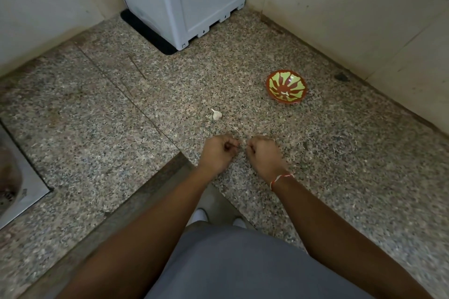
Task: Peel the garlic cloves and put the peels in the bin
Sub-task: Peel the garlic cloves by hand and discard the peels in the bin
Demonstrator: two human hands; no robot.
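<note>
My left hand (218,150) and right hand (261,153) are curled close together over the counter (97,109), fingertips facing, apparently working a clove (too small to confirm what each pinches). Garlic (216,114) lies at 12 o'clock, within reach. The bowl (286,89) sits at 1 o'clock. No bin is visible; nothing obstructs.

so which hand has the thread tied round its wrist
The right hand: a red and white thread circles its wrist. The left hand, curled beside it over the granite counter, has a bare wrist.
</note>
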